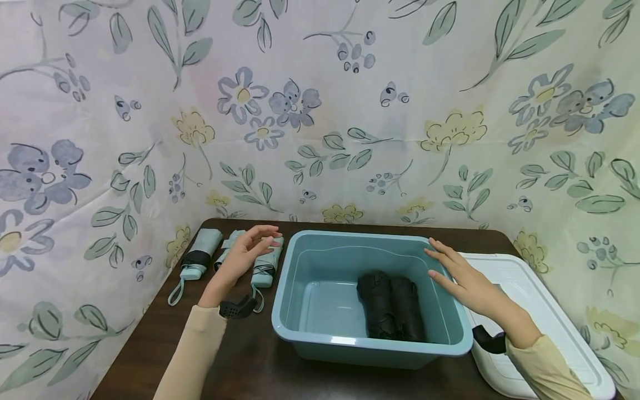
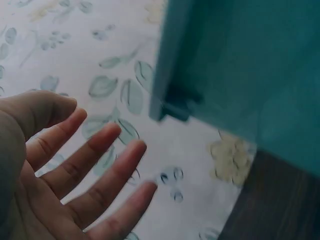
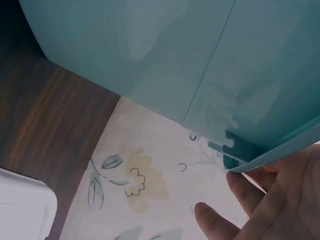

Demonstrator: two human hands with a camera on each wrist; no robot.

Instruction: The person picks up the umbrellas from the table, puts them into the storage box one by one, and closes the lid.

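Note:
A light blue plastic bin (image 1: 320,339) stands mid-table with two black rolled bundles (image 1: 376,305) side by side on its floor, towards the right. To its left lie three pale teal folded umbrellas (image 1: 206,244) with wrist loops. My left hand (image 1: 242,253) hovers over the middle and right umbrellas, and in the left wrist view its fingers (image 2: 107,180) are spread with nothing in them. At the bin's right rim is my right hand (image 1: 465,280), fingers extended; the right wrist view shows fingertips (image 3: 242,187) touching the rim's underside near a corner.
A white lid (image 1: 545,311) lies on the dark wooden table (image 1: 240,355) to the right of the bin, under my right forearm. Floral cloth (image 1: 340,139) hangs behind the table and along both sides.

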